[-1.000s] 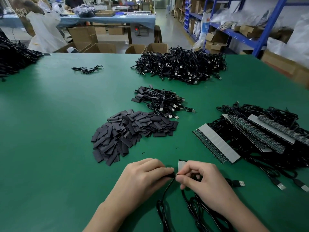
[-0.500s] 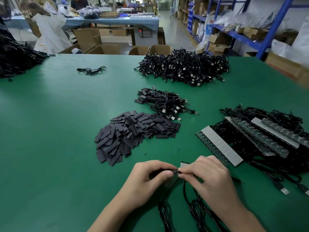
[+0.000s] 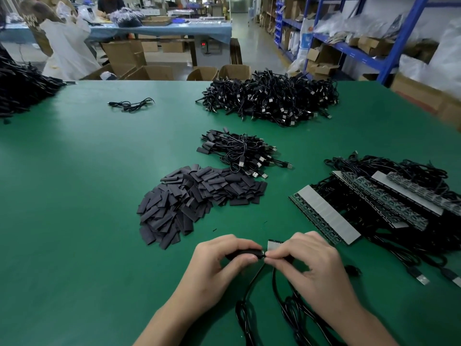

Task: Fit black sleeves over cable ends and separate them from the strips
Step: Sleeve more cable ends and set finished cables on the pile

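Fingers [image 3: 232,243] of the left hand [image 3: 219,263] curled round a black sleeve [image 3: 245,253]. The right hand [image 3: 311,265] pinched the cable [image 3: 253,280] end at the sleeve's mouth, beside a short strip [image 3: 273,244], just above the green bench [image 3: 74,221].

table [image 3: 87,196]: green top
far centre: big cable heap [image 3: 272,98], black, USB plugs
far left edge: second heap [image 3: 22,91], partly cut off by the frame
far left-centre: loose cable [image 3: 132,106], alone
middle: small cable bundle [image 3: 239,153], just beside the sleeve pile [image 3: 199,203]
right: strips [image 3: 324,216] over tangled cables
near edge: coiled cables [image 3: 287,308]
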A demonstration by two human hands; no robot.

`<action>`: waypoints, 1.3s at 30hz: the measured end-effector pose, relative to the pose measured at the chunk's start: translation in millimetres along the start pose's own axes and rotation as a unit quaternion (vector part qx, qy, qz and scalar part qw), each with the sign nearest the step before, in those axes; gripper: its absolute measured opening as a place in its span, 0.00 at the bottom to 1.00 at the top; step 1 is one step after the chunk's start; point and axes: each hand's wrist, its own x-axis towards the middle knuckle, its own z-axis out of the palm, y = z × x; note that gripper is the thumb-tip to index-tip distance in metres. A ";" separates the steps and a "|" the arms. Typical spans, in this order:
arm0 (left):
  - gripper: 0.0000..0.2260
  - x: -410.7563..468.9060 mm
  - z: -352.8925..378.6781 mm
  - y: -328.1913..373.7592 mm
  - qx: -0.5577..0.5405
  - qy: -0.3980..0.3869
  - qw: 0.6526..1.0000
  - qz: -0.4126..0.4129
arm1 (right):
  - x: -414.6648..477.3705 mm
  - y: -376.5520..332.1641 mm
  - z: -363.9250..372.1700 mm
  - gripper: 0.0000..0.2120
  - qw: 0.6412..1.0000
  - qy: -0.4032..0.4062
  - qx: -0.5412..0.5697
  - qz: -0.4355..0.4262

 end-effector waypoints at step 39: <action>0.12 7.6 5.7 1.3 0.019 0.159 0.987 0.030 | -5.3 -1.7 -1.2 0.03 0.984 -0.003 0.030 0.178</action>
